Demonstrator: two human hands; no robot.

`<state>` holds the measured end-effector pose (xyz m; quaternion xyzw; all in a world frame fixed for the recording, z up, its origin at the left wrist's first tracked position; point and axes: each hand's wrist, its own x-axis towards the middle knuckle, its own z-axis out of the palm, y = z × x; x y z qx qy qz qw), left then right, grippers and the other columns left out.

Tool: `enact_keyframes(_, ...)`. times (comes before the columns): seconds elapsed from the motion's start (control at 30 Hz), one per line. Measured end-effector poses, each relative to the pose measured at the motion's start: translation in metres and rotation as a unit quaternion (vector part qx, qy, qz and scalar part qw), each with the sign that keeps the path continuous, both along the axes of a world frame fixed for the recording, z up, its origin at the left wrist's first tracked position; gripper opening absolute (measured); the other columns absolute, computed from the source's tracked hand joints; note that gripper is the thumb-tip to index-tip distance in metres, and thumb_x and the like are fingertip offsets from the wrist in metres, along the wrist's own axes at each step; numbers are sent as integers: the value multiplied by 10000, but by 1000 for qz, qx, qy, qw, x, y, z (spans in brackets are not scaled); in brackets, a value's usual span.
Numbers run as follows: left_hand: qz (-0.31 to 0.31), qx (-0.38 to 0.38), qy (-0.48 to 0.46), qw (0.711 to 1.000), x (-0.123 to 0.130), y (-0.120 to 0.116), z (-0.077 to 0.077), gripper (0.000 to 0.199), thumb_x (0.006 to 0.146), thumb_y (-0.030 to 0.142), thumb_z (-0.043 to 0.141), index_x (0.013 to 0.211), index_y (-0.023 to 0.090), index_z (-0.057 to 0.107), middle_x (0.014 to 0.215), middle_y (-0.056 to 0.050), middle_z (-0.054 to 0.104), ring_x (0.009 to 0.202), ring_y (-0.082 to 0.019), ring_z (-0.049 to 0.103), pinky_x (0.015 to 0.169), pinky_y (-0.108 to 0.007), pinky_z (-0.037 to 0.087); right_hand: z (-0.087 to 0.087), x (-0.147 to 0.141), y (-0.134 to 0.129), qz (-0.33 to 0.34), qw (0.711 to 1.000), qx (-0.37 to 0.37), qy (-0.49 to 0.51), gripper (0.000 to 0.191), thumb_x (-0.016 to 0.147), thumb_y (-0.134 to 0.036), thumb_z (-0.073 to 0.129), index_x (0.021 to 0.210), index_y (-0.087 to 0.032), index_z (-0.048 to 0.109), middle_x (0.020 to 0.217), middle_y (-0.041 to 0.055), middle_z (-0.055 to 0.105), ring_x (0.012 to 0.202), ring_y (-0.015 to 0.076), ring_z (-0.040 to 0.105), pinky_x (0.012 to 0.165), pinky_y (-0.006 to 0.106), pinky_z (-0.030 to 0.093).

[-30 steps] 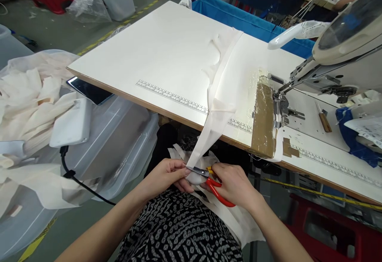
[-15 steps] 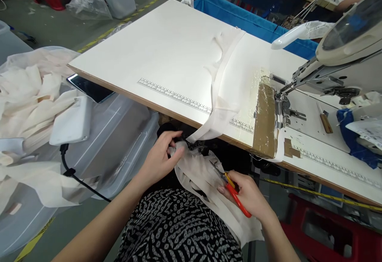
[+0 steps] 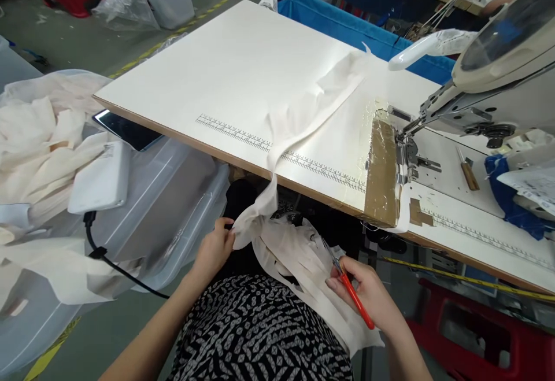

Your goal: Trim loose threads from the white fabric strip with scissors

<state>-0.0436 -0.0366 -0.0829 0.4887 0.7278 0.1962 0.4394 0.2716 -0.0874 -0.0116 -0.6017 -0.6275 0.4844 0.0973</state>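
My left hand (image 3: 214, 249) is closed, pinching the near end of a long off-white fabric strip (image 3: 299, 129). From there the strip runs up over the table edge and lies across the white table. In my right hand (image 3: 362, 285) are red-handled scissors (image 3: 352, 294), their blades pointing up and left over the cloth on my lap. That lap cloth (image 3: 303, 271) is a loose, crumpled pile of the same off-white fabric, lying on a black-and-white patterned garment (image 3: 264, 329). Parts of the scissor handles are hidden by my fingers.
A sewing machine (image 3: 498, 86) stands on the right of the white table (image 3: 208, 63), with a small wooden-handled tool (image 3: 468, 173) beside it. At left, a plastic bin (image 3: 173, 196) bears fabric pieces, a white power bank (image 3: 102, 181) and a phone (image 3: 128, 129).
My left hand has moved left and down, drawing the strip along; its far part now lies straighter across the table. My right hand with the scissors has shifted slightly right and down.
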Motion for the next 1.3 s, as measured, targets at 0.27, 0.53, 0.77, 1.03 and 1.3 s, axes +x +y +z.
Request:
enact_keyframes(0.27, -233, -116, -313, 913, 42, -4, 90, 373, 896, 466, 505, 1170, 227, 587, 1014, -45, 608, 815, -115, 569, 701, -183, 452, 8, -19, 15, 27, 998, -37, 39, 488, 809, -602, 603, 709, -141, 478, 695, -1, 496, 645, 86, 415, 597, 190, 322)
enact_keyframes(0.53, -220, -74, -250, 940, 49, 11, 89, 414, 884, 547, 493, 854, 146, 593, 776, -42, 624, 508, -59, 495, 497, -179, 366, 15, -21, 29, 98, 992, -68, 29, 522, 843, -655, 513, 747, -143, 479, 707, -5, 487, 642, 79, 386, 593, 191, 317)
enact_keyframes(0.77, -133, -217, -404, 879, 52, 15, 90, 422, 831, 509, 613, 912, 98, 561, 758, -126, 718, 703, -170, 708, 627, -193, 538, 8, -24, 40, 156, 983, -84, 39, 529, 845, -647, 512, 710, -145, 413, 667, -24, 387, 618, 63, 322, 553, 186, 242)
enact_keyframes(1.03, -119, -209, -398, 886, 50, 15, 82, 399, 853, 494, 589, 813, 100, 533, 704, -123, 710, 623, -142, 692, 573, -160, 521, 4, -25, 38, 162, 983, -86, 8, 535, 831, -624, 562, 683, -143, 380, 628, -38, 371, 573, 48, 298, 522, 186, 194)
enact_keyframes(1.3, -111, -204, -398, 888, 51, 16, 78, 422, 828, 517, 611, 810, 101, 543, 684, -120, 706, 607, -143, 685, 570, -167, 519, 4, -28, 37, 167, 982, -50, -75, 559, 826, -672, 527, 680, -148, 400, 602, -35, 425, 544, 52, 308, 516, 191, 173)
